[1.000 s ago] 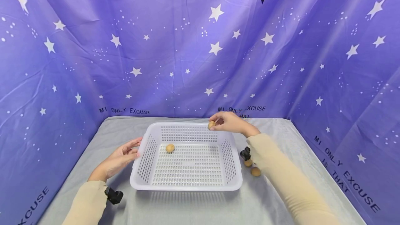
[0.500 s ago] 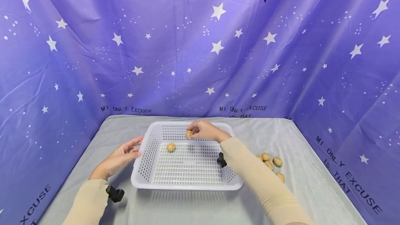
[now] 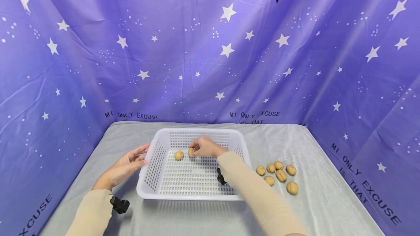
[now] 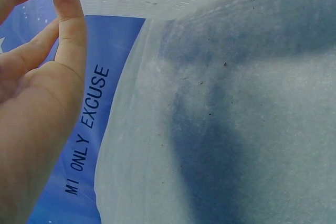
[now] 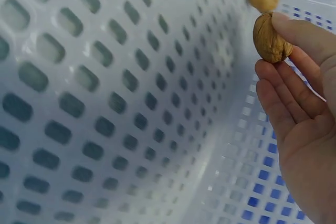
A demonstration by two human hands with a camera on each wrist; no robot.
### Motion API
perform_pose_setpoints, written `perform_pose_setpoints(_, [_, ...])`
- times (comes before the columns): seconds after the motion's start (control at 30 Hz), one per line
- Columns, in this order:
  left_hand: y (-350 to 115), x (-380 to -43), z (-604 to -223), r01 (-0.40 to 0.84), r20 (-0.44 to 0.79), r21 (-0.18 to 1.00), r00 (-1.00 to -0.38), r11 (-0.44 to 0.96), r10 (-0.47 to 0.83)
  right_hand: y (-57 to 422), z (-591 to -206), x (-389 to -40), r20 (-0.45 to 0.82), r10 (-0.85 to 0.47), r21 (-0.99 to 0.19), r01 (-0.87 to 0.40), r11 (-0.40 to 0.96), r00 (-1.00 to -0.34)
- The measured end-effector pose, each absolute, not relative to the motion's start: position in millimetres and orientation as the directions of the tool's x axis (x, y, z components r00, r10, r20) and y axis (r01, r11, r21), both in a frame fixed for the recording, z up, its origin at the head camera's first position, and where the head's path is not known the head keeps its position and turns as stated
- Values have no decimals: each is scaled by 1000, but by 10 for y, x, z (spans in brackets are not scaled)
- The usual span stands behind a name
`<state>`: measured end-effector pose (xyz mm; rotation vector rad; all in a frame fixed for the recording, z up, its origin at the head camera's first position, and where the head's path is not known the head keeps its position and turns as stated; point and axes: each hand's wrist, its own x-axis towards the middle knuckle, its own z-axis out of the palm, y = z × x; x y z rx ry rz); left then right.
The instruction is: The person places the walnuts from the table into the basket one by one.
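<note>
My right hand [image 3: 206, 146] is inside the white perforated plastic basket [image 3: 197, 197], low over its floor. It pinches a walnut [image 5: 271, 39] between thumb and fingertips, and the ridged brown shell shows plainly in the right wrist view. Another walnut [image 3: 178, 155] lies on the basket floor just left of the held one. At the basket's left side, my left hand [image 3: 123, 166] touches the outer rim with thumb and fingertips, its fingers extended and loosely spread. The left wrist view shows that thumb [image 4: 68, 3] against the basket edge.
Several walnuts [image 3: 281, 175] lie in a loose group on the grey cloth-covered table [image 3: 197, 217], right of the basket and beside my right sleeve. A purple star-printed curtain [image 3: 183, 54] encloses the back and both sides. Each wrist carries a small black camera [image 3: 119, 204].
My right hand has carried its walnut from the basket's back right rim leftward and down into the basket. The walnuts on the right have come out from behind the sleeve. The left hand stays put.
</note>
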<state>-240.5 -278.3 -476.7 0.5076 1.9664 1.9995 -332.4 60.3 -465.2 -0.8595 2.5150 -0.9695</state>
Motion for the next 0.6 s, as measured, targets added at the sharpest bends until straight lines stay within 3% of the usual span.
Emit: perform_pose_setpoints(0.6, [-2792, -2403, -4783, 38, 51, 999, -892, -38, 449, 584, -4714, -3297, -131, -601, -649, -389, 653, -789])
